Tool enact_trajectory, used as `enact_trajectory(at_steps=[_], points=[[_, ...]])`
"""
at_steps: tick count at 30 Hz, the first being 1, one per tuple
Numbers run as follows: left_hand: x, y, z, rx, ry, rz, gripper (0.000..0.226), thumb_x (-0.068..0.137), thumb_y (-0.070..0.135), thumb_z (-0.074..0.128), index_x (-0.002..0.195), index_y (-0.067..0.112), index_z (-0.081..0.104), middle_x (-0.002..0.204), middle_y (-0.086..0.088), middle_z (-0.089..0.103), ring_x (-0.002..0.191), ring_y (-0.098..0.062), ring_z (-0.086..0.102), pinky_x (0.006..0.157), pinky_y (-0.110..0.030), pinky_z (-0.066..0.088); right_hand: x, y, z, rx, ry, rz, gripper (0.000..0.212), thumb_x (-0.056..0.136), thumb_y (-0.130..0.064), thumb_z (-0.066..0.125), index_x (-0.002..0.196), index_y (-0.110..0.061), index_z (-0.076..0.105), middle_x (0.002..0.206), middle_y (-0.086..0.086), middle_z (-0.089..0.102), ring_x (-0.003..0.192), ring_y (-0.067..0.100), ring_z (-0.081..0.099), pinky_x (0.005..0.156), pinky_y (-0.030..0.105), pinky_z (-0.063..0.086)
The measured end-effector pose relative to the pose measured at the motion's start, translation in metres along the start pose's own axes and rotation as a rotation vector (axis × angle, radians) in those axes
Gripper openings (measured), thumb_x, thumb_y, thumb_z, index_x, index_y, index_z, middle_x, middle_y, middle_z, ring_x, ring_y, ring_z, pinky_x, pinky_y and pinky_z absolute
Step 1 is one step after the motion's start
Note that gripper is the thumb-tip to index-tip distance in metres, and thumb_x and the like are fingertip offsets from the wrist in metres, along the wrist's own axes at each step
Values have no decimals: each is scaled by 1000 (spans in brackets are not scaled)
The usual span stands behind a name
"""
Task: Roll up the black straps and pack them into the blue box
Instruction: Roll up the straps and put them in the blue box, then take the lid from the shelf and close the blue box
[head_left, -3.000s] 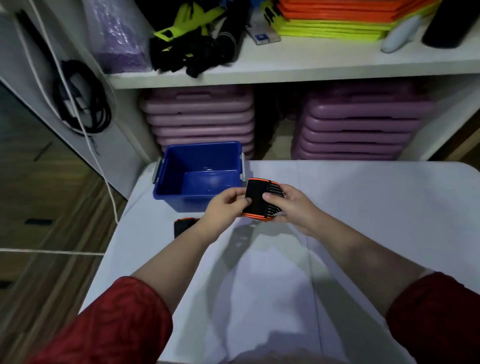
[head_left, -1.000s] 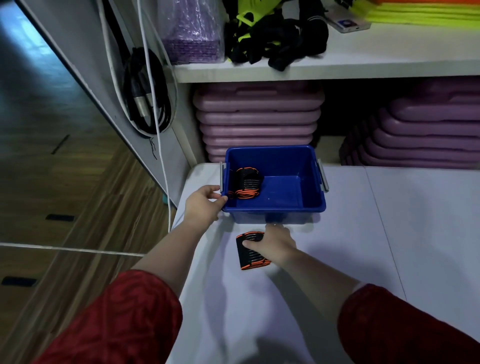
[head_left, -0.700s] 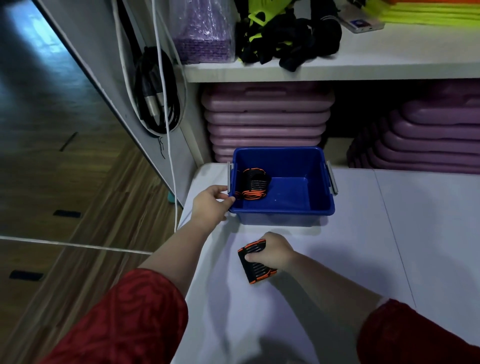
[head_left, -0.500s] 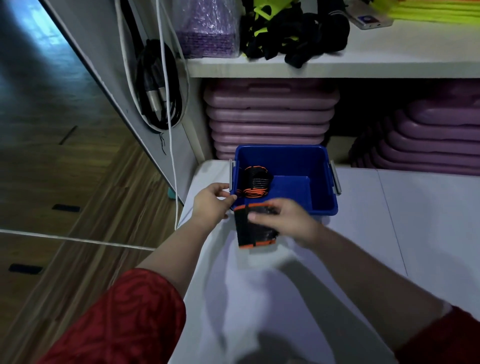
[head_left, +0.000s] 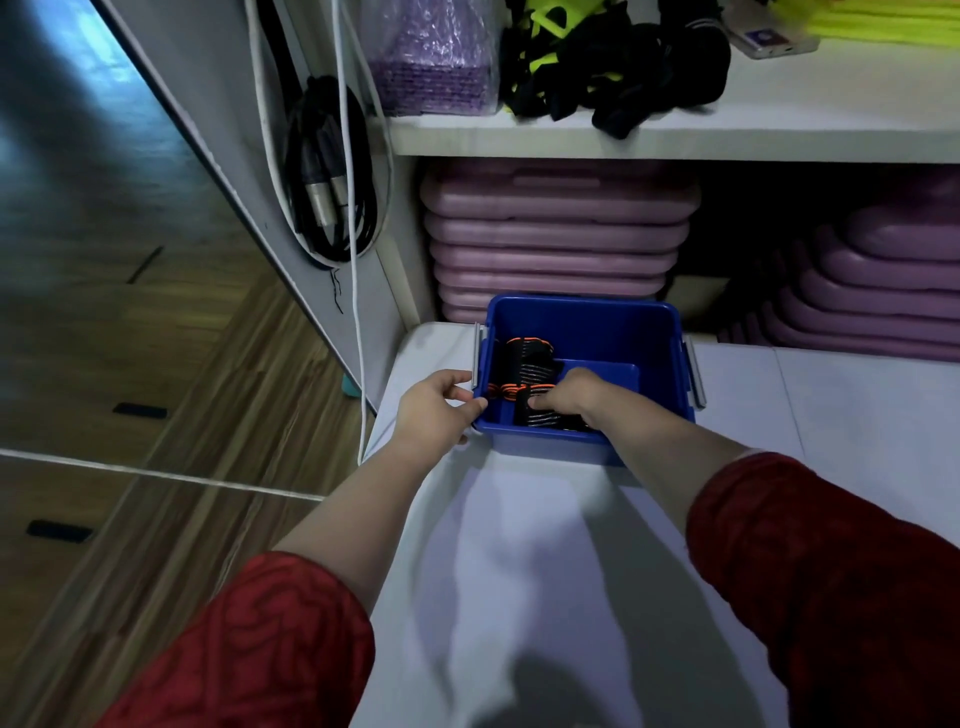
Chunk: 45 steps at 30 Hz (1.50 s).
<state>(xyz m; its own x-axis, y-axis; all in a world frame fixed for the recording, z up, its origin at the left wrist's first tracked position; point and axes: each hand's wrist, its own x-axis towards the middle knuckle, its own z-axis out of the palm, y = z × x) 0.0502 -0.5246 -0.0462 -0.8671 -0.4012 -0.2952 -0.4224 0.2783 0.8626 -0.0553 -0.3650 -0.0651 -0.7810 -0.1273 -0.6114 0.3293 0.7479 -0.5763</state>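
Two rolled black straps with orange edging are seen inside the blue box (head_left: 618, 325), which is set on the white table (head_left: 545, 571) close to its far left corner. The first rolled strap (head_left: 527, 358) is lodged against the left inner wall of the box, standing on the floor of the box. The second rolled strap (head_left: 535, 415) is placed just in front of it, by the near wall, and the two rolls seem to be touching, though the dim light makes the contact hard to confirm. The right hand (head_left: 574, 395) is reached over the near rim into the box and is closed around the second rolled strap, with the fingers curled over its top. The left hand (head_left: 434, 410) is clamped on the near left corner of the box, the thumb laid on the rim beside the grey side handle (head_left: 475, 356). Both forearms are bare below red sleeves (head_left: 249, 649). Behind the box, stacked purple step boards (head_left: 556, 234) are stored under a white shelf (head_left: 675, 143), on which a tangle of black and neon-yellow gear (head_left: 613, 67) and a purple wrapped bundle (head_left: 431, 57) are kept. Coiled black cables (head_left: 327, 171) are hung on the side panel to the left, above a wooden floor (head_left: 130, 338).
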Motion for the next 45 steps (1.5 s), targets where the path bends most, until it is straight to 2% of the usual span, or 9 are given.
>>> enact_trajectory(at_steps=[7, 14, 18, 25, 29, 31, 34, 38, 45], points=[[3, -2, -1, -12, -10, -1, 41, 83, 14, 72, 123, 14, 60, 98, -7, 65, 72, -19, 64, 67, -43, 61, 20, -4, 18, 19, -66, 29, 57, 67, -26, 85, 115, -7, 60, 115, 12, 66, 105, 29, 61, 98, 41, 49], [4, -3, -2, -5, -19, 2, 40, 83, 16, 72, 121, 16, 60, 93, -3, 65, 70, -20, 63, 64, -39, 61, 32, -3, 24, -15, -70, 26, 71, 58, -30, 90, 118, -11, 57, 117, 9, 65, 106, 27, 61, 96, 40, 50], [5, -2, -3, -4, -29, -3, 40, 83, 15, 73, 121, 15, 61, 95, -5, 65, 71, -20, 63, 63, -38, 60, 26, -12, 20, -293, -5, 28, 81, 63, -52, 81, 125, -8, 51, 124, 10, 61, 112, 27, 59, 93, 32, 49], [3, 1, -5, 44, -27, -2, 43, 82, 18, 73, 123, 15, 59, 94, -1, 64, 67, -20, 63, 68, -41, 61, 17, -2, -2, -327, -90, -87, 43, 72, -57, 72, 91, -19, 62, 94, 2, 64, 89, 23, 59, 76, 28, 43], [1, 7, -9, 208, 16, 25, 50, 80, 33, 75, 125, 19, 58, 104, 2, 64, 78, -18, 62, 72, -32, 55, 2, 4, -31, -253, -44, -126, 54, 81, -50, 67, 113, -7, 60, 100, 9, 62, 74, 19, 57, 70, 25, 45], [-2, 13, -11, 268, 46, 44, 49, 82, 37, 71, 126, 19, 57, 108, 1, 64, 82, -15, 58, 68, -23, 44, -10, 7, -48, -225, -14, -184, 38, 84, -45, 66, 97, -10, 60, 89, 9, 59, 76, 23, 57, 68, 27, 43], [-11, 28, -12, 306, 90, 77, 46, 85, 38, 67, 125, 18, 59, 110, 0, 66, 89, -16, 58, 74, -25, 43, -35, 10, -73, -173, 17, -224, 43, 83, -44, 66, 95, -3, 62, 97, 20, 63, 94, 33, 62, 76, 37, 49], [-28, 66, -8, 312, 102, 172, 40, 84, 34, 68, 121, 19, 64, 103, 0, 69, 88, -18, 61, 83, -29, 47, -73, 9, -110, -139, 46, -274, 56, 87, -40, 62, 122, 3, 57, 110, 24, 65, 97, 38, 64, 52, 26, 41], [-53, 186, 18, 322, 73, 432, 35, 85, 30, 67, 116, 14, 65, 99, -1, 69, 87, -13, 62, 78, -22, 44, -146, -20, -200, -5, 212, -503, 33, 82, -31, 71, 105, -8, 67, 104, 10, 67, 90, 19, 60, 77, 29, 47]])
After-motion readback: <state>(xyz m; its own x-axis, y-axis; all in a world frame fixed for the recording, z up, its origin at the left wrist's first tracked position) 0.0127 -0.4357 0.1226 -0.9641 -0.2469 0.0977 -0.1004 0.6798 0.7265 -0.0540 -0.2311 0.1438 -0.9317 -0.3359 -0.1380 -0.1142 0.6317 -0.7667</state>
